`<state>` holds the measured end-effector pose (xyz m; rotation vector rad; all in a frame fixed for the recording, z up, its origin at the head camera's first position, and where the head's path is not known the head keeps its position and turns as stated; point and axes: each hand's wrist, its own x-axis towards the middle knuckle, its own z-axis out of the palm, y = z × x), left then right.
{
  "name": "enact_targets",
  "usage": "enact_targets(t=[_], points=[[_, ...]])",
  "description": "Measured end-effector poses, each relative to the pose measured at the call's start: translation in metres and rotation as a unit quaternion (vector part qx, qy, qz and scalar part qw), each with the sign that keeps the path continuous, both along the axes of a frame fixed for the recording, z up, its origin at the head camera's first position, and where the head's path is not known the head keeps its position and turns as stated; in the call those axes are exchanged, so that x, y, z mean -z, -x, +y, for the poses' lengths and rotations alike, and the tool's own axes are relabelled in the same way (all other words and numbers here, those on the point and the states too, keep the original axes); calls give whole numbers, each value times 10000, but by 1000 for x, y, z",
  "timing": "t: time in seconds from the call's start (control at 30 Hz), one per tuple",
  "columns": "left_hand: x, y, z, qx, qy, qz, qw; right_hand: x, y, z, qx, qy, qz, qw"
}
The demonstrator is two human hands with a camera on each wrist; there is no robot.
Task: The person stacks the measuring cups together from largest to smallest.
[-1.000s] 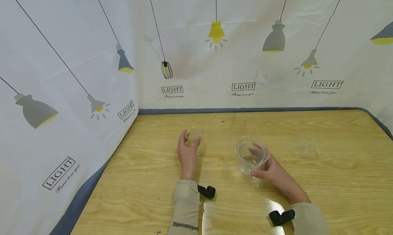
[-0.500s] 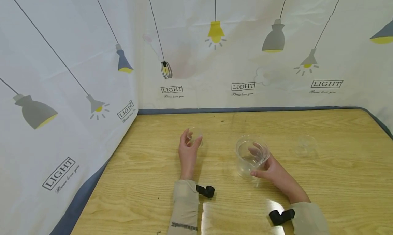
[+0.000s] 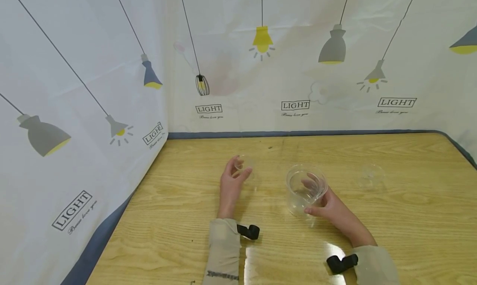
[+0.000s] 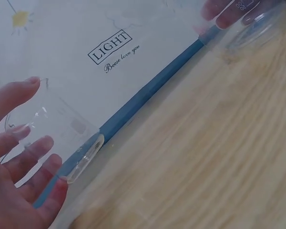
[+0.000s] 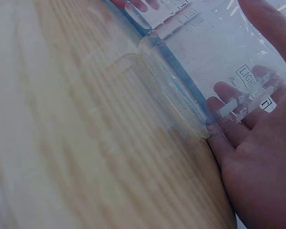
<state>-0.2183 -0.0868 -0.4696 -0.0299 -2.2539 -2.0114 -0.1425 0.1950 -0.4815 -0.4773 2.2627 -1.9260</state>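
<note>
Two hands, both occupied.

Item: my left hand (image 3: 232, 185), thumb and fingers curved round a small clear cup (image 4: 62, 119). Cup has a thick base; whether that base touches the wood I cannot tell. Contents: cannot be made out through the bright wall.

Item: my right hand (image 3: 328, 206), grasping a large clear vessel (image 3: 298, 198), thumb on the near side, fingers behind. Vessel upright, wide-mouthed, small pale markings on its wall; my fingers show through it. Contents: too transparent to judge.

Item: two beige sleeves (image 3: 225, 250), each with a black wrist mount (image 3: 249, 232) at the cuff.

Item: one further clear vessel (image 3: 372, 177), on the table beyond my right hand and off to its right, well apart from both hands. Faint outline; its posture and contents I cannot tell. The large vessel stands between it and the small cup.

Item: one wooden table (image 3: 167, 198), light yellow grain, with a small dark mark (image 3: 270, 147) near the far edge.

Item: white backdrop sheet (image 3: 238, 12) behind and to the left, blue border (image 3: 238, 134) along the table's far edge, printed lamps (image 3: 262, 37) and "LIGHT" labels (image 3: 295, 105).
</note>
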Motion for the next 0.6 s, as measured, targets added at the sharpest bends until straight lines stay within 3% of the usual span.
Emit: enact_targets(t=[0.2,0.47,0.6], points=[[-5,-1,3,628,275,-68,9976,0,-1,0,-20,87,8,10000],[-35,-15,7,1110,338,-100,9932,0,0,0,-41,157,37,9999],[-29,-11,8,1278,466,39,9907,-1,0,0,-38,134,16,9999]])
